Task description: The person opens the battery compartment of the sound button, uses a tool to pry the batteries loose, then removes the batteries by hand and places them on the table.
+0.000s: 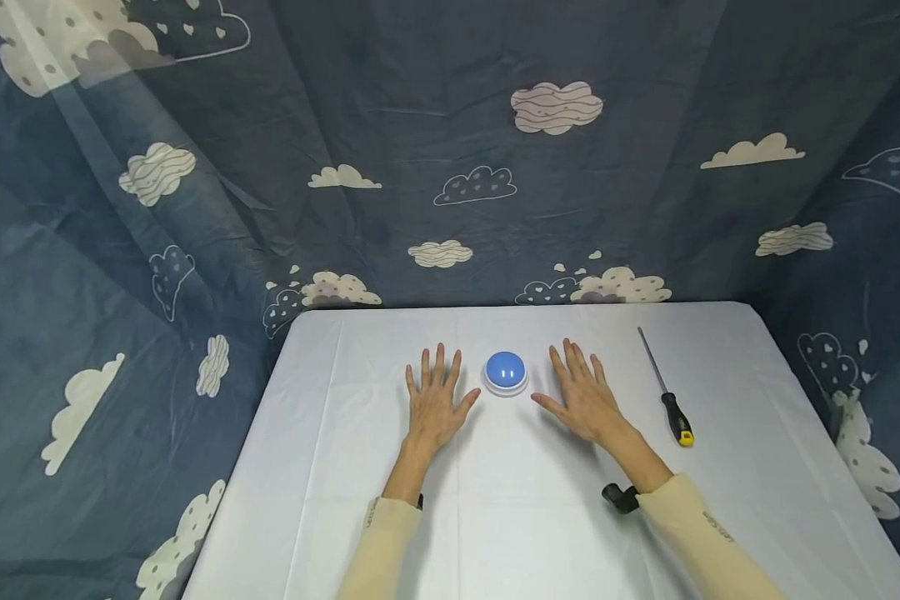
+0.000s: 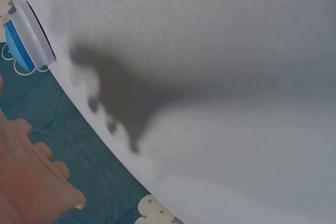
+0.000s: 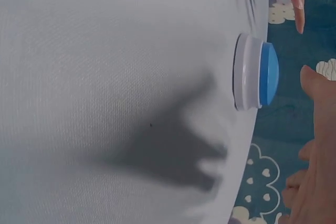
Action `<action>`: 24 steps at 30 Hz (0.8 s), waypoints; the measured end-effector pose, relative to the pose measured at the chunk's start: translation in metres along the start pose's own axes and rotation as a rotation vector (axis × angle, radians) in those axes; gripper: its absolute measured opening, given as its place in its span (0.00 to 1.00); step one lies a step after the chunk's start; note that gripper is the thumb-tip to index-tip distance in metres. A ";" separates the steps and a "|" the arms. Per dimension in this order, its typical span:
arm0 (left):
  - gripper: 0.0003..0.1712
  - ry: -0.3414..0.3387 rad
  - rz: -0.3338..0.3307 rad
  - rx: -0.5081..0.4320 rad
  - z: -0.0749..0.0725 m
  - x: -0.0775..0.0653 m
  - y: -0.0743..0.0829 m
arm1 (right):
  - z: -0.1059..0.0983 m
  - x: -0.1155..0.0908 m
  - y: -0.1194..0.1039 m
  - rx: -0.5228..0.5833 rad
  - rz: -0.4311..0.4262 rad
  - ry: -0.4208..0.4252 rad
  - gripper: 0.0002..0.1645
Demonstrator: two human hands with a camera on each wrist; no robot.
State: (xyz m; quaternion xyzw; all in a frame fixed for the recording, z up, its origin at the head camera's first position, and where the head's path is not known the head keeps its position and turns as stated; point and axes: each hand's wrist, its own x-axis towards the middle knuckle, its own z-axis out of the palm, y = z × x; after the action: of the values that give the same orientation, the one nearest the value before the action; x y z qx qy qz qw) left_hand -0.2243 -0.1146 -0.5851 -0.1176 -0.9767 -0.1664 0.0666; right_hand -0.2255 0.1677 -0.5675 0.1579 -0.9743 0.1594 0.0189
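Observation:
A round blue push button on a white base sits near the far middle of the white table. To its left is my left hand, palm down, fingers straight and spread. On the other side my right hand is held the same way, its thumb pointing toward the button. Neither hand touches the button or holds anything. In the right wrist view the button stands beside the right thumb, and shadows on the cloth show the hand raised above the table. The left wrist view shows the button at the upper left.
A screwdriver with a black and yellow handle lies to the right of my right hand, its shaft pointing to the far edge. A white cloth covers the table. Dark blue cloud-patterned fabric hangs behind and at the sides.

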 end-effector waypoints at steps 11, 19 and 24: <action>0.46 -0.047 0.027 0.037 0.012 0.008 0.007 | 0.008 0.005 -0.011 0.007 -0.017 0.007 0.55; 0.47 -0.085 0.040 0.053 0.019 0.012 0.011 | 0.017 0.011 -0.018 0.015 -0.032 0.010 0.54; 0.47 -0.100 0.055 0.046 0.027 0.013 0.014 | 0.024 0.016 -0.021 0.021 -0.049 0.000 0.53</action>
State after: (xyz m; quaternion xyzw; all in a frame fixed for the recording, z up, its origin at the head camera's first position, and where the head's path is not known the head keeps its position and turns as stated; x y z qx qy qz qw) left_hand -0.2360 -0.0897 -0.6037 -0.1510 -0.9788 -0.1359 0.0248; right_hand -0.2336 0.1362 -0.5820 0.1819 -0.9685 0.1690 0.0213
